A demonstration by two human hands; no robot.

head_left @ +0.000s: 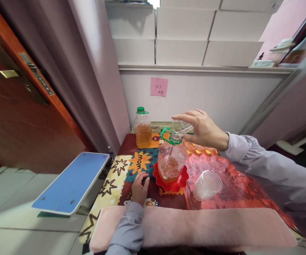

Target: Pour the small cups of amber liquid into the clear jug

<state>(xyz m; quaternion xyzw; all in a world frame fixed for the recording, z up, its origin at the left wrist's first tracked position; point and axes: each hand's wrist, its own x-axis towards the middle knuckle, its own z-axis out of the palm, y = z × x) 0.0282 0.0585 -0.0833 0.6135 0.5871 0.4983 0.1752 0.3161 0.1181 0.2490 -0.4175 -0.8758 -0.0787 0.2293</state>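
Note:
My right hand (204, 129) grips a clear plastic cup (181, 126), tipped over the mouth of a clear plastic jug (171, 159). The jug has a green ring handle, no cap on its neck, and amber liquid low inside. It stands in a red scalloped dish (157, 177). Whether liquid is running from the cup is too fine to tell. Resting on the patterned tablecloth left of the dish, my left hand (140, 187) holds nothing, its fingers loosely apart. A stack of clear cups (208, 185) leans to one side on the red sheet at right.
Behind at left stands a second jug (143, 134) of amber liquid, capped in green. Several cups (200, 150) with orange contents line the back, partly behind my right hand. A pink padded strip (195, 226) runs along the front edge. A blue board (73, 182) stands at left.

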